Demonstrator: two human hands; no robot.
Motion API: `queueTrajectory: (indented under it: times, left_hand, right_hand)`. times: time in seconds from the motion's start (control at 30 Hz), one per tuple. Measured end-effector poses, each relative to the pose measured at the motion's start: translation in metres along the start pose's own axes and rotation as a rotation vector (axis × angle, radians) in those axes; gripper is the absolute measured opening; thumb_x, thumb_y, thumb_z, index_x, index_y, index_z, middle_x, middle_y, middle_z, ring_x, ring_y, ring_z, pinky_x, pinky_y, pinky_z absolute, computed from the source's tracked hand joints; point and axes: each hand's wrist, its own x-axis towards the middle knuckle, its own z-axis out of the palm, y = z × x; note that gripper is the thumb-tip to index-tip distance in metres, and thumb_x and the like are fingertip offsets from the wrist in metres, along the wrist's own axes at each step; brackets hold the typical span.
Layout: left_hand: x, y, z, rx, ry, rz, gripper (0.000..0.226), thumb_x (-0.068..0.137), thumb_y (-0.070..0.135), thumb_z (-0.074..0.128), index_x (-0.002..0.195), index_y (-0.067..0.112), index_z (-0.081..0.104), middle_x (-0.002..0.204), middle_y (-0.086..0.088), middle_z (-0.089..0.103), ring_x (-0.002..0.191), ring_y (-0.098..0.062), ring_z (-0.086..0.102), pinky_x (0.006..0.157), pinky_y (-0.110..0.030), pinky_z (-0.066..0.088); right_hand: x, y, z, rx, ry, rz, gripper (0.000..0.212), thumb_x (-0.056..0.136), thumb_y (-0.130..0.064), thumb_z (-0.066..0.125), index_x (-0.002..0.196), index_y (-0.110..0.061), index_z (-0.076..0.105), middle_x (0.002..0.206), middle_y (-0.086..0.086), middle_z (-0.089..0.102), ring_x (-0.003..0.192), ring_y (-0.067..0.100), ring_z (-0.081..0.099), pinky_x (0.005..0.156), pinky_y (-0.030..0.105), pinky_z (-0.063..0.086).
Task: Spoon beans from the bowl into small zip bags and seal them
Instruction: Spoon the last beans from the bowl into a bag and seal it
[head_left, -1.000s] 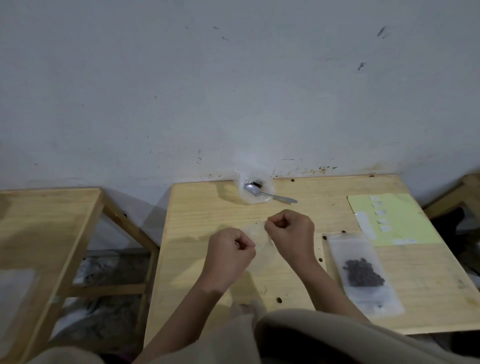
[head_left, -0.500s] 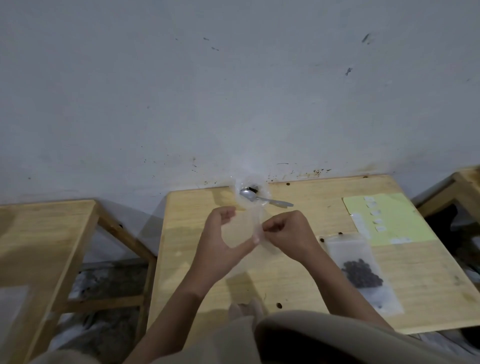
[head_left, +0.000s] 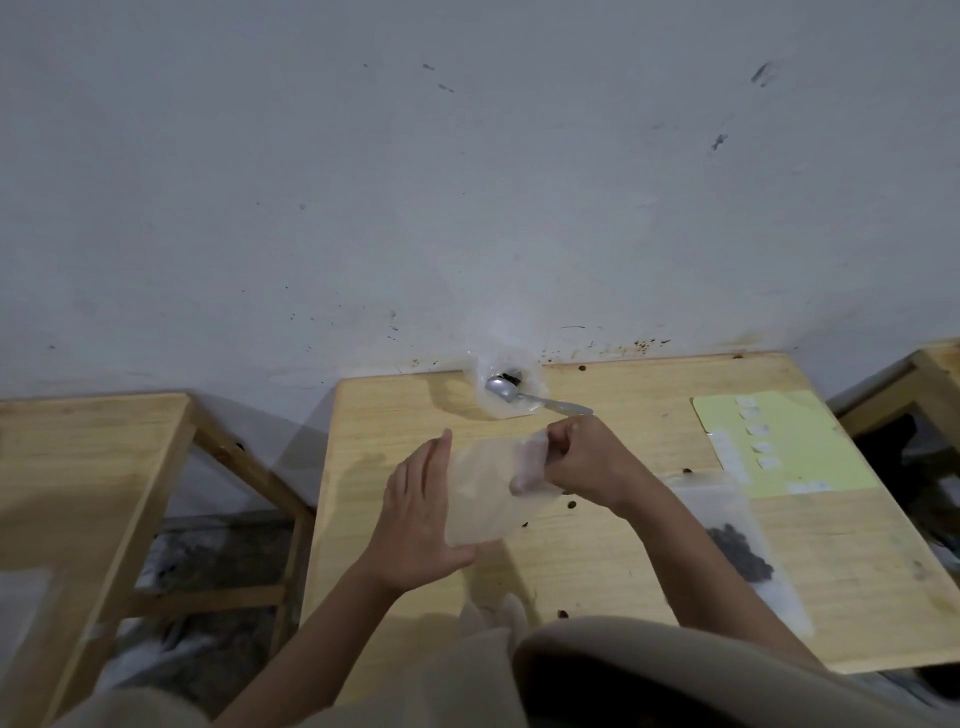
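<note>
Your right hand (head_left: 582, 462) pinches the top corner of an empty zip bag (head_left: 488, 491) above the table (head_left: 597, 561); your left hand (head_left: 421, 519), fingers straight, steadies its other edge. Behind, a spoon (head_left: 524, 397) rests in the bowl (head_left: 511, 387); a filled bag (head_left: 737, 551) lies right.

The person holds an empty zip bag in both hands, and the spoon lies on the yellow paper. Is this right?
Not quite. In the head view the spoon rests in the bowl by the wall, not on the yellow paper. The rest is right.
</note>
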Motion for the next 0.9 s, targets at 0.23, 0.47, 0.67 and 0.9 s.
queueTrajectory:
  times: [0.23,0.47,0.67,0.9]
  left_hand:
    - [0.000,-0.022,-0.007,0.035,-0.098,-0.166,0.140,0.051,0.078,0.066,0.145,0.026,-0.024,0.145,0.002,-0.003,0.128,-0.020,0.010,0.108,-0.042,0.015]
    - [0.017,0.021,0.002,-0.051,-0.073,-0.070,0.133,0.053,0.079,0.061,0.148,0.023,-0.014,0.152,0.006,0.005,0.141,-0.011,0.000,0.113,-0.044,-0.011]
    - [0.043,0.022,0.013,-0.106,-0.050,-0.136,0.114,0.060,0.065,0.066,0.148,0.021,0.008,0.134,0.004,0.029,0.125,-0.017,0.028,0.108,-0.034,0.024]
    - [0.088,0.013,0.004,-0.217,-0.267,-0.120,0.131,0.054,0.064,0.078,0.148,0.038,-0.008,0.156,0.007,-0.008,0.144,-0.018,0.009,0.111,-0.039,0.030]
  right_hand:
    - [0.010,0.005,-0.013,0.081,-0.019,0.091,0.020,0.067,-0.019,0.081,0.066,-0.005,0.067,0.055,-0.007,0.053,0.049,0.006,0.048,0.049,0.020,0.044]
    - [0.027,0.018,0.010,0.026,-0.069,0.079,0.033,0.076,-0.013,0.074,0.054,-0.024,0.053,0.044,-0.017,0.049,0.043,-0.002,0.045,0.042,0.008,0.032]
    - [0.045,0.035,0.005,0.284,0.153,0.141,0.014,0.080,-0.017,0.073,0.069,-0.012,0.066,0.069,-0.001,0.065,0.065,0.009,0.060,0.058,0.024,0.051]
    - [0.107,0.102,-0.023,-0.363,0.471,0.113,0.021,0.085,-0.022,0.064,0.102,-0.010,0.064,0.102,0.005,0.068,0.099,0.025,0.059,0.072,0.031,0.049]
